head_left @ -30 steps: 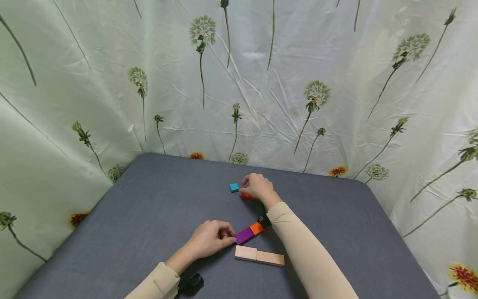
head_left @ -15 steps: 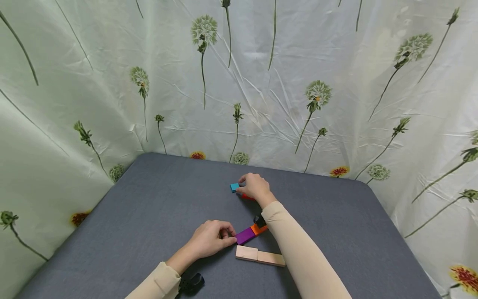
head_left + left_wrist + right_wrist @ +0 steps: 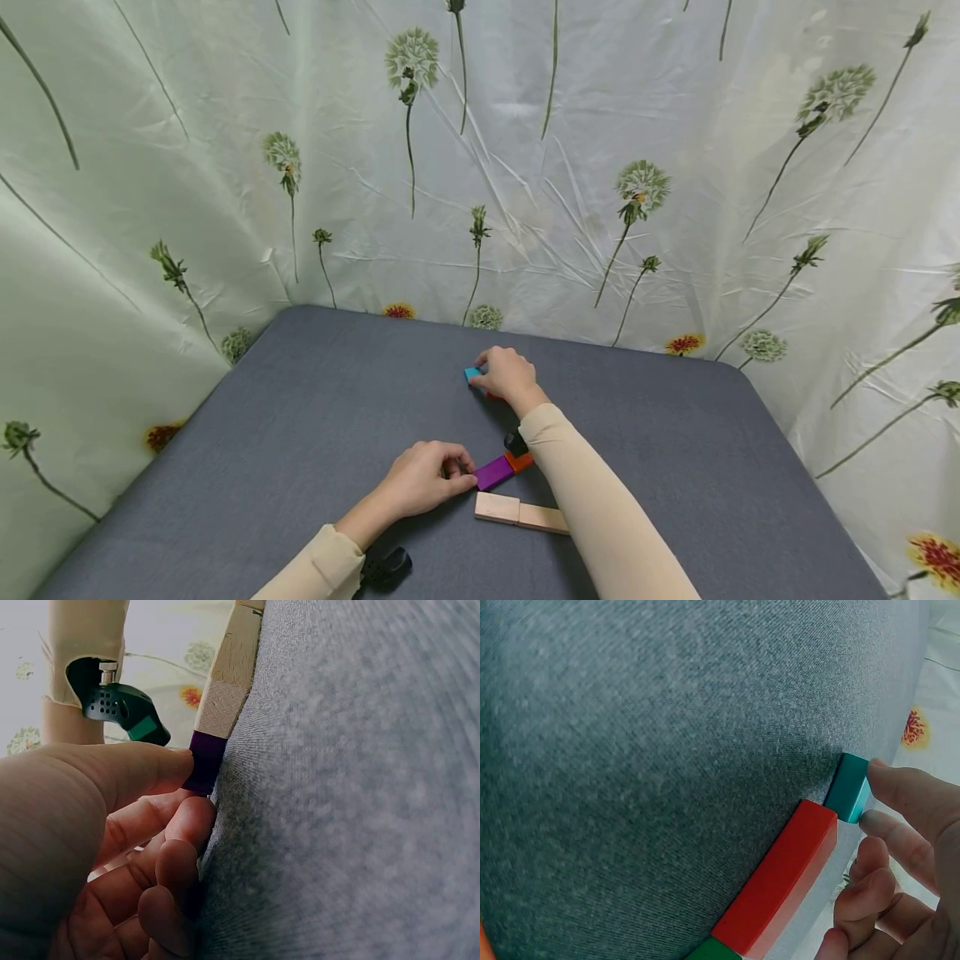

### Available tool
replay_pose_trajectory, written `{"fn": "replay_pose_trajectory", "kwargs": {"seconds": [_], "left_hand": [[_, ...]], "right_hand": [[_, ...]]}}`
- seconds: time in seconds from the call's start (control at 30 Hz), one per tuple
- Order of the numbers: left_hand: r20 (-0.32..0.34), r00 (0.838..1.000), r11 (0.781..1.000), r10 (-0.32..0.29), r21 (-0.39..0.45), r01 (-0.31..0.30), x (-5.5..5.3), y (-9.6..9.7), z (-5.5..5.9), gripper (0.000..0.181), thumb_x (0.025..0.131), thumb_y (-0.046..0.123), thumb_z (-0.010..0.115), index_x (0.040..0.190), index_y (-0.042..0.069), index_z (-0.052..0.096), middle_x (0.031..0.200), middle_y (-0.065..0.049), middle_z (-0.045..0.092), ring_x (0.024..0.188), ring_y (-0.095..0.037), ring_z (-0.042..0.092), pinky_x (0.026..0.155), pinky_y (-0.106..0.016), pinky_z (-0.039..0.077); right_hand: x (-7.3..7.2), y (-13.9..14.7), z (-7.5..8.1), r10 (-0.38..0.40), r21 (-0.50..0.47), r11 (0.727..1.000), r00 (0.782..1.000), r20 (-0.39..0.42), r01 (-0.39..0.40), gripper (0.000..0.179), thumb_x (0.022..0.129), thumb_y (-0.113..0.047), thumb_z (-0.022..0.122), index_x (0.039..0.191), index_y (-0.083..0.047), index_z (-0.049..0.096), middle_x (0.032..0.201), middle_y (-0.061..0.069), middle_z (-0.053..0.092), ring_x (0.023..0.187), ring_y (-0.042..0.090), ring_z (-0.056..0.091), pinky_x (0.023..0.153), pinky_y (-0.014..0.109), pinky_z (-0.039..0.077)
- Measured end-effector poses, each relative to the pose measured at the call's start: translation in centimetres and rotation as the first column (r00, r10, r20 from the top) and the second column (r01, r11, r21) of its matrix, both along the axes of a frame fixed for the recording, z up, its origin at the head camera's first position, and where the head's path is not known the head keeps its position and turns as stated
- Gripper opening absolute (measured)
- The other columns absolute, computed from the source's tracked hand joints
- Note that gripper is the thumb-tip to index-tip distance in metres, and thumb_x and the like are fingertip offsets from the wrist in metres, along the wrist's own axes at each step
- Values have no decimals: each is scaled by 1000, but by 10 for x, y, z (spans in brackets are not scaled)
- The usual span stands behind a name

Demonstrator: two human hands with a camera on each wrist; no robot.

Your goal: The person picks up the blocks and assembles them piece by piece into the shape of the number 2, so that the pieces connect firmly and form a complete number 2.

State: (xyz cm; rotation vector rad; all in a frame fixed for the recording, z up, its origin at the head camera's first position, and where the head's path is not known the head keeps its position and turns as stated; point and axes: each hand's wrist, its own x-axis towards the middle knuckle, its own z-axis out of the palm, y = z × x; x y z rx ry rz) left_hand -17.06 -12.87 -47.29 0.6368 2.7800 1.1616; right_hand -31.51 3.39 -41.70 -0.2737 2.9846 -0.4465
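Note:
My left hand [image 3: 426, 479] rests low over the table, its thumb and index finger pinching the near end of a purple block [image 3: 493, 472]. An orange block [image 3: 519, 461] continues the line beyond it, partly hidden by the right forearm. Farther back, my right hand [image 3: 510, 377] pinches a small blue block [image 3: 848, 787] between thumb and index finger; the other fingers are curled. Close beside that block lies a long red block [image 3: 780, 881], and a green block [image 3: 714, 950] meets the red one's other end in the right wrist view.
Two plain wooden blocks [image 3: 497, 507] lie end to end just in front of the purple block. The grey cloth-covered table [image 3: 322, 400] reaches back to a flowered curtain [image 3: 525, 167]. Black wrist cameras [image 3: 390, 568] are strapped under both forearms.
My right hand has moved slightly left, from over the red block to the blue block, and its fingers have come to it. The left hand stays on the purple block.

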Motion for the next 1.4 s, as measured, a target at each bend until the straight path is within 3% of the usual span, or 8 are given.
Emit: {"fn": "replay_pose_trajectory", "kwargs": {"seconds": [0.67,0.93,1.2,1.4], "left_hand": [[2,1000,1000,0,-3,0,0,1,1,5,95,28,82,94,26,78,71,16,61,58,1,49,56,-24,38],[10,1000,1000,2,0,-2,1,0,1,5,96,28,81,94,26,77,72,16,61,58,0,49,56,-24,38],[10,1000,1000,-2,3,2,1,0,0,4,96,27,81,94,26,77,71,15,61,58,1,48,56,-24,37],[14,1000,1000,-7,10,6,1,0,1,4,96,27,81,95,25,78,71,15,61,57,1,48,55,-23,37]], "right_hand": [[0,-5,0,-34,11,999,999,7,34,35,96,-39,82,127,-24,78,130,8,76,105,32,73,93,52,58],[3,-6,3,-22,13,1000,999,40,21,34,95,-39,83,126,-24,78,122,6,77,88,24,69,88,48,58],[4,-3,5,30,-7,1000,998,57,-30,33,94,-35,85,125,-23,79,98,3,79,73,18,65,73,38,53],[6,-1,9,66,-18,998,994,82,-65,29,94,-33,85,121,-24,80,115,6,78,78,19,63,71,35,49]]}}
